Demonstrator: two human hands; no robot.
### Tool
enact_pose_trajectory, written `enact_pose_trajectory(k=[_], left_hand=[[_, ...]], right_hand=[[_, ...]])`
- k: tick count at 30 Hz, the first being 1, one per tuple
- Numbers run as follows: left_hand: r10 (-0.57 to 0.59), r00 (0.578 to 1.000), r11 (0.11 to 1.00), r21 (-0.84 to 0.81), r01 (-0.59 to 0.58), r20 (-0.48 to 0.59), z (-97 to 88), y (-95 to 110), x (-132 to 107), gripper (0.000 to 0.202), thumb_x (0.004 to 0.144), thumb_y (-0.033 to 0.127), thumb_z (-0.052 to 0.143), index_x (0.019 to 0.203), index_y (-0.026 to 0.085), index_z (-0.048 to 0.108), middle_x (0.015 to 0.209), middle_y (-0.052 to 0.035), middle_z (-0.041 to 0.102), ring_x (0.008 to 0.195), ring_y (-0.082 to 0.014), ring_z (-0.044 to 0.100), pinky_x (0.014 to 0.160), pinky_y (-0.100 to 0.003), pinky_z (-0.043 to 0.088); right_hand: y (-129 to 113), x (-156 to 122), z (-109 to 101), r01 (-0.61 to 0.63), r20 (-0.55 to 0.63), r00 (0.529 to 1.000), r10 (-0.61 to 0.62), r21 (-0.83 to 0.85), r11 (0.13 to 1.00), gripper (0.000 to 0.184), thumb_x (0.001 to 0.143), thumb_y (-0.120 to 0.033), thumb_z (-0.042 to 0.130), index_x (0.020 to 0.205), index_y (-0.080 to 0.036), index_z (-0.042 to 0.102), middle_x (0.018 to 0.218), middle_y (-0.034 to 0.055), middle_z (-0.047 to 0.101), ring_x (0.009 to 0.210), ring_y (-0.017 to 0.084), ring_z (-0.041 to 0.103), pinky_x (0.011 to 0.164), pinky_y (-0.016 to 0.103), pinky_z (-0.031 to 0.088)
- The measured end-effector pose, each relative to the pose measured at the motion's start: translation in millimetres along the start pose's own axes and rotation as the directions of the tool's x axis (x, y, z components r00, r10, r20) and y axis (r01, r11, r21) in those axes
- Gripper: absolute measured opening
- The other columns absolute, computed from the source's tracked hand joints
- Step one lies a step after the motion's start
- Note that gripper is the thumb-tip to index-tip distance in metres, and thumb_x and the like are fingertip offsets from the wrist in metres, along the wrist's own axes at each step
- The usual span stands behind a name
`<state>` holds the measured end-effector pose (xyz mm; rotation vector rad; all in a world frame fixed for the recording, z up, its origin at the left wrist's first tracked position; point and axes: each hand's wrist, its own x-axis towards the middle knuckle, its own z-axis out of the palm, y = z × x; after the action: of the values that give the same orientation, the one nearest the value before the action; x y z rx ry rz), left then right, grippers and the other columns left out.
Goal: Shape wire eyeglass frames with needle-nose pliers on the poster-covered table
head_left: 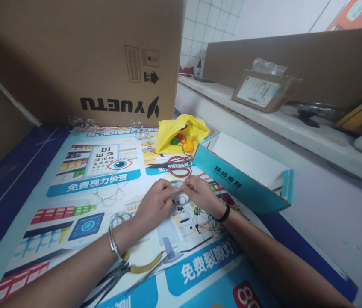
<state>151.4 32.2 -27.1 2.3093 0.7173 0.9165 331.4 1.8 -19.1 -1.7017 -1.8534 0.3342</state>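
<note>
My left hand (155, 203) and my right hand (200, 192) meet over a printed poster (104, 171) that covers the table. Both pinch a thin loop of silvery wire (178, 188) held between the fingertips. The left wrist wears a metal bangle, the right wrist a black band. Red wire rings (179, 167) lie just beyond the hands. Yellow-handled pliers (142, 267) lie under my left forearm. Bent wire pieces (108, 194) rest on the poster left of the hands.
A large brown carton (81, 55) stands at the back. A teal and white box (248, 171) lies open on the right. A yellow bag (181, 132) with coloured spools sits behind the rings. A ledge on the right carries a parcel (260, 90).
</note>
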Motion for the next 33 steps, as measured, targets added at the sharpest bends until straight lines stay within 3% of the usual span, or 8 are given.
enact_pose_trajectory(k=[3,6,10,14,19,27,33], left_hand=[[0.142,0.982,0.980,-0.121,-0.157,-0.124,-5.4,3.4,-1.9,0.040,0.076,-0.001,0.040,0.099,0.020,0.064,0.093,-0.0043,0.054,0.088,-0.0149,0.053,0.077,-0.029,0.045],[0.202,0.957,0.959,-0.157,-0.236,-0.207,-11.5,9.5,-2.6,0.033,0.077,-0.001,0.042,0.092,0.020,0.063,0.091,-0.0037,0.056,0.088,-0.0144,0.054,0.076,-0.028,0.045],[0.013,0.966,0.984,-0.166,-0.058,-0.258,-14.1,14.6,1.4,0.017,0.081,0.009,0.049,0.087,0.019,0.061,0.086,-0.0027,0.056,0.079,-0.0132,0.053,0.067,-0.026,0.045],[-0.139,0.973,0.976,-0.194,0.103,-0.184,-12.5,14.3,5.0,0.009,0.083,0.021,0.054,0.088,0.020,0.061,0.087,-0.0022,0.059,0.076,-0.0132,0.054,0.064,-0.025,0.044],[-0.144,0.980,0.973,-0.201,0.115,-0.139,-11.6,13.3,3.9,0.014,0.086,0.023,0.049,0.084,0.020,0.062,0.083,-0.0015,0.060,0.079,-0.0139,0.055,0.072,-0.027,0.044],[-0.154,0.986,0.980,-0.141,0.143,-0.071,-20.8,18.8,7.9,0.016,0.086,0.024,0.046,0.077,0.019,0.058,0.077,-0.0006,0.058,0.074,-0.0140,0.053,0.069,-0.027,0.042],[-0.160,0.985,0.985,-0.078,0.156,-0.058,-32.0,17.5,15.6,0.016,0.085,0.024,0.045,0.074,0.019,0.054,0.074,0.0002,0.055,0.072,-0.0143,0.051,0.066,-0.026,0.041]], right_hand=[[1.7,1.3,-1.0,-0.086,-0.010,0.996,0.091,0.248,0.965,0.018,0.079,-0.027,0.049,0.064,-0.018,0.048,0.059,-0.0037,0.046,0.057,0.010,0.040,0.053,0.021,0.030],[-0.2,1.5,-3.9,-0.168,0.045,0.984,0.170,0.519,0.838,0.021,0.077,-0.036,0.052,0.067,-0.018,0.048,0.058,-0.0049,0.043,0.054,0.009,0.036,0.051,0.022,0.029],[-9.9,-1.0,-8.4,-0.220,0.126,0.974,0.188,0.717,0.661,0.026,0.074,-0.042,0.058,0.070,-0.018,0.049,0.061,-0.0049,0.043,0.056,0.008,0.035,0.053,0.022,0.030],[-20.3,-4.8,-9.2,-0.234,0.168,0.972,0.164,0.761,0.605,0.029,0.072,-0.044,0.062,0.068,-0.017,0.050,0.061,-0.0051,0.043,0.057,0.008,0.037,0.055,0.022,0.030],[-27.1,-7.6,-9.0,-0.240,0.199,0.971,0.135,0.752,0.614,0.033,0.072,-0.047,0.062,0.069,-0.017,0.051,0.061,-0.0051,0.044,0.057,0.008,0.037,0.055,0.022,0.030],[-23.0,-6.7,-14.1,-0.218,0.256,0.966,0.039,0.722,0.656,0.029,0.072,-0.042,0.065,0.073,-0.015,0.056,0.063,-0.0037,0.050,0.058,0.008,0.041,0.053,0.021,0.032],[-13.1,-1.6,-28.1,-0.190,0.245,0.969,-0.001,0.754,0.629,0.026,0.073,-0.040,0.065,0.078,-0.016,0.056,0.069,-0.0029,0.052,0.060,0.008,0.044,0.055,0.020,0.034]])
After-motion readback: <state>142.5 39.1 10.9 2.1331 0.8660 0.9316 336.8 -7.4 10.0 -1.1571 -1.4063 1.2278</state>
